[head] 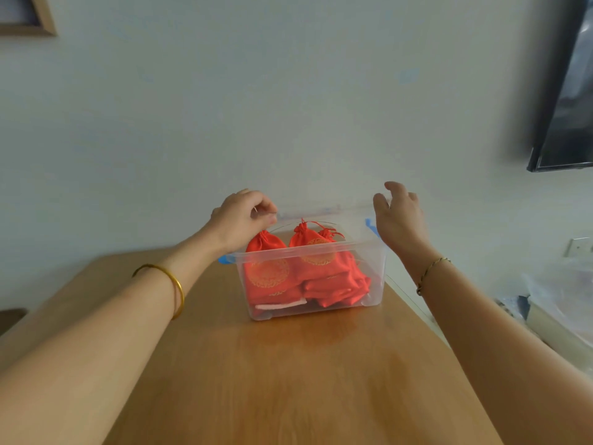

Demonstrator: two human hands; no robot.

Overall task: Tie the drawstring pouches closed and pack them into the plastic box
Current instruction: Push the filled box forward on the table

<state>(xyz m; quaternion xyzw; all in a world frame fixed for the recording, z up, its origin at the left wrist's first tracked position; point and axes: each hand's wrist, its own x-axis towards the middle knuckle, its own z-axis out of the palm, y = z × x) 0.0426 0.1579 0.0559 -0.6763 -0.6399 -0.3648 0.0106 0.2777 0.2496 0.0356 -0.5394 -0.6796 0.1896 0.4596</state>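
A clear plastic box (372,274) with blue side latches (370,225) stands on the wooden table. Inside it lie several red drawstring pouches (272,277) with gold round patterns; their tied necks and red cords (303,227) stick up above the rim. A clear lid (324,211) hovers over the box's far edge, blurred. My left hand (242,221) pinches the lid's left end with curled fingers. My right hand (399,216) is at the lid's right end with fingers spread and relaxed; whether it touches the lid is unclear.
The wooden table (288,380) runs toward me from the box and ends at the wall just behind it. A dark screen (568,91) hangs on the wall at the right. Plastic-wrapped items (558,303) sit low beside the table's right edge.
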